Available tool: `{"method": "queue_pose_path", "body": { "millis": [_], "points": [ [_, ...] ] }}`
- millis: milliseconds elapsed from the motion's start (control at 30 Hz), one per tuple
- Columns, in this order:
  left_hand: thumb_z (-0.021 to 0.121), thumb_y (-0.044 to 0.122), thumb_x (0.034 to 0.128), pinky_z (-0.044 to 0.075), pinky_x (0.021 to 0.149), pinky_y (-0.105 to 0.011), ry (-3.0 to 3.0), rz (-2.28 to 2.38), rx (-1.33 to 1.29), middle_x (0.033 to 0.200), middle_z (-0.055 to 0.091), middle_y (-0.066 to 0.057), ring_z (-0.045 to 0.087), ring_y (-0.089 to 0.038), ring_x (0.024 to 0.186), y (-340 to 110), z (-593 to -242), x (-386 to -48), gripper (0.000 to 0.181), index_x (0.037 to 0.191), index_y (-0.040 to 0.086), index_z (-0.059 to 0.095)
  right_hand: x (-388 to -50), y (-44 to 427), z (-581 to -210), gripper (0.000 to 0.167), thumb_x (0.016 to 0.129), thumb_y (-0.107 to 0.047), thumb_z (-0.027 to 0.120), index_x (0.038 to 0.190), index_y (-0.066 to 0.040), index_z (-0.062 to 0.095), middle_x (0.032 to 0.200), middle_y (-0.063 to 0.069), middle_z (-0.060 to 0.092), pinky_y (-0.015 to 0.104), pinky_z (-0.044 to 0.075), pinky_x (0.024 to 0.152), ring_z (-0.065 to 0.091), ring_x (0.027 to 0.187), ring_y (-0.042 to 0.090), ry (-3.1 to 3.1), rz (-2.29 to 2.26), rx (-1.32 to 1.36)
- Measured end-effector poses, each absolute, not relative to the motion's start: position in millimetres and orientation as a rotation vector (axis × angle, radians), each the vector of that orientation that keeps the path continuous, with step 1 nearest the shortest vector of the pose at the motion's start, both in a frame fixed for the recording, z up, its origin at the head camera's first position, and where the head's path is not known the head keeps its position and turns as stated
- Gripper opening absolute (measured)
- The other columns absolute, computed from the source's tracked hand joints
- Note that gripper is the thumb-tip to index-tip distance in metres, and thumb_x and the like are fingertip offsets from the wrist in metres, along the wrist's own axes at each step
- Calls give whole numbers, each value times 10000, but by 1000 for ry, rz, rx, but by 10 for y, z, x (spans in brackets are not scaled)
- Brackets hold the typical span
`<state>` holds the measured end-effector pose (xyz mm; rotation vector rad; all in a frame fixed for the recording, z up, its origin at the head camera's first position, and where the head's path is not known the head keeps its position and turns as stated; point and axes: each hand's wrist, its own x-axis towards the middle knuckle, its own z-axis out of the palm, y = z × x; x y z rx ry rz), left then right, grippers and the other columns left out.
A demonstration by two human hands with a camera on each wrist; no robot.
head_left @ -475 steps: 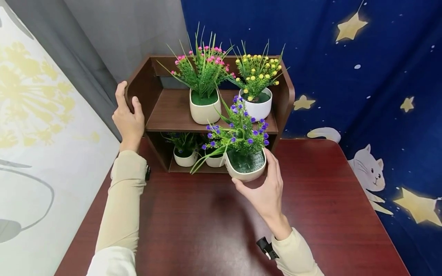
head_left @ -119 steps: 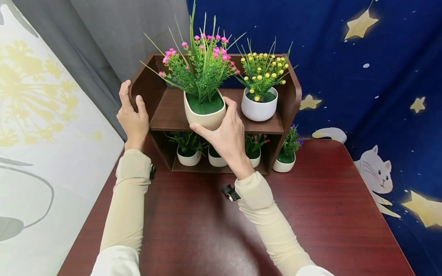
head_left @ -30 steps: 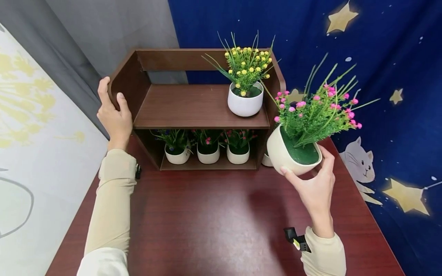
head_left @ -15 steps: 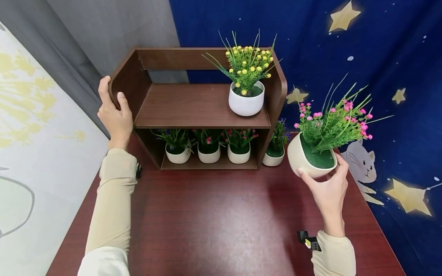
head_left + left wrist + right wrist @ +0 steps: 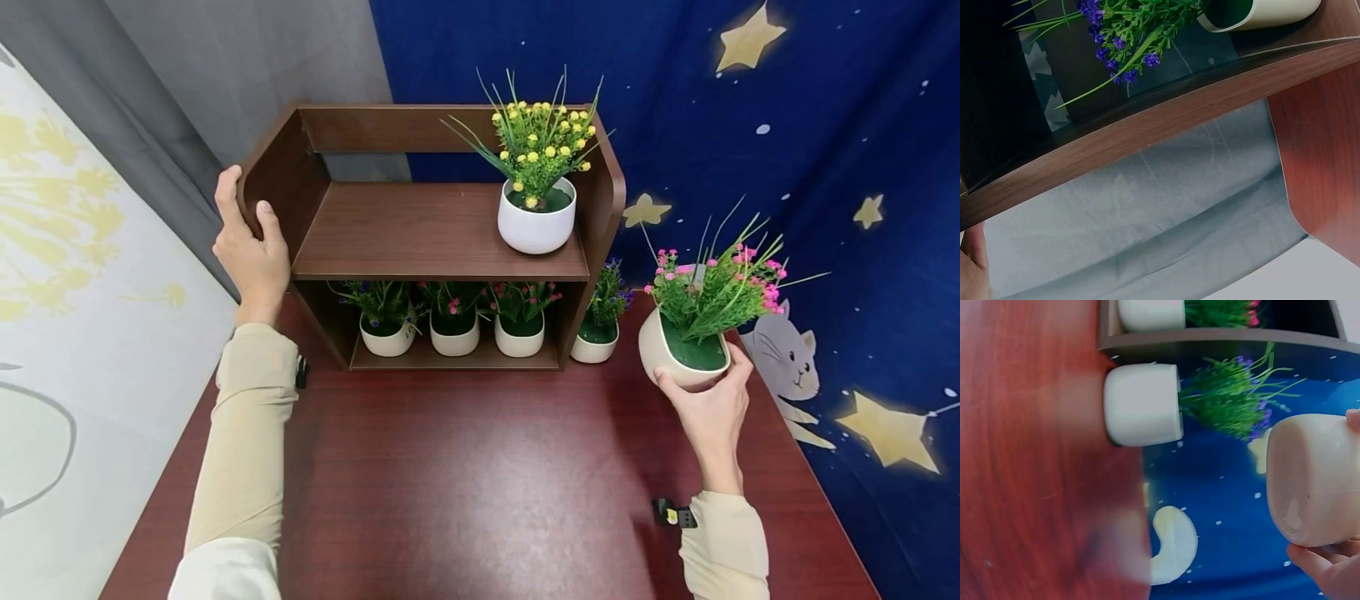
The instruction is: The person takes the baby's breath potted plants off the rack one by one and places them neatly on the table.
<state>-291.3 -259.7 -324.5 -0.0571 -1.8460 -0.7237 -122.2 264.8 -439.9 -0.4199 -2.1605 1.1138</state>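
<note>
My left hand [image 5: 251, 254] grips the left side panel of a brown wooden shelf [image 5: 405, 229], thumb inside and fingers outside. At the lower left of the left wrist view, part of that hand [image 5: 974, 265] touches the panel edge. To the right of the shelf, my right hand [image 5: 708, 417] holds a cream pot of pink artificial flowers [image 5: 654, 352] from below and the right, slightly tilted. In the right wrist view the cream pot [image 5: 1329, 481] shows its underside, clear of the table. A pot of purple flowers [image 5: 595, 346] stands on the table against the shelf's right side.
A white pot of yellow flowers [image 5: 536, 227] stands at the right of the upper shelf. Three small cream pots, the middle one [image 5: 455, 337] among them, fill the lower shelf. The dark red table [image 5: 450, 467] ends at a star-patterned blue curtain [image 5: 847, 275].
My right hand took the pink-flower pot off the upper shelf and carried it right; lately it has sunk lower. The purple-flower pot, earlier in that hand, now stands beside the shelf. Left hand stays put.
</note>
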Motion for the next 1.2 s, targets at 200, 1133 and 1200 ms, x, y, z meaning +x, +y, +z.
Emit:
{"method": "queue_pose_path", "body": {
  "millis": [200,1133,1200],
  "points": [
    [438,267,920,315,562,-425,-1839,-721,-59,1209,586,136,473,-340,572,-2603,-3248,-2918,422,1341,235,454,-1331,2705,-4548,884,594,-212,843,1317,-69,355,1250,119,506,415,328,899,484,1098,304,-2131,1108,-440],
    [427,281,919,355,586,-460,-1857,-708,-47,1246,558,151,523,-349,628,-2599,-3248,-2914,432,1348,231,447,-1865,2953,-5070,858,604,-154,828,1274,-5,313,1227,171,459,393,303,944,442,1125,317,-2176,1164,-412],
    [427,283,918,361,591,-469,-1853,-709,-45,1262,539,174,524,-353,634,-2604,-3252,-2916,432,1347,233,449,-1909,2964,-5119,856,609,-152,826,1278,-14,310,1232,168,454,380,298,950,437,1131,308,-2180,1179,-413]
  ]
}}
